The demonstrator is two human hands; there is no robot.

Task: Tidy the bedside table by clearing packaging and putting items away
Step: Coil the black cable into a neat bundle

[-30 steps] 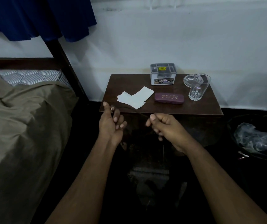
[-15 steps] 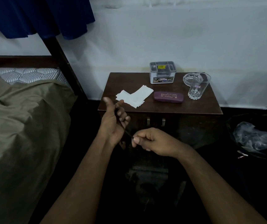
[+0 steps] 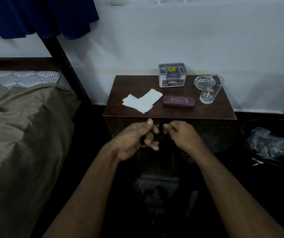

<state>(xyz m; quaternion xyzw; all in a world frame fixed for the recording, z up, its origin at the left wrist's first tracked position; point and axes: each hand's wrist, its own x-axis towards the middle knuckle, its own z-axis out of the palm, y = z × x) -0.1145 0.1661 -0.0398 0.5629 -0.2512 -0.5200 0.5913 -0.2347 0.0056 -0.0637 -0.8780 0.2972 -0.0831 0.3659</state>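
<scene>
My left hand [image 3: 136, 140] and my right hand [image 3: 183, 134] are held close together just in front of the dark wooden bedside table [image 3: 206, 110]. A thin dark cord [image 3: 142, 141] is looped around the left fingers. The right fingertips pinch its other end next to the left thumb. On the tabletop lie folded white papers [image 3: 141, 101], a purple case [image 3: 178, 101], a clear glass [image 3: 209, 91], a glass ashtray [image 3: 200, 81] and a grey organiser box [image 3: 172, 74].
A bed with an olive cover [image 3: 17, 126] fills the left side, and its dark post rises beside the table. Blue cloth [image 3: 40, 16] hangs at the top left. A dark bin holding a plastic bag [image 3: 271, 145] stands on the floor at the right.
The hands have come together in front of the table edge. The stretch of cord between them has shortened and more of it sits around the left fingers.
</scene>
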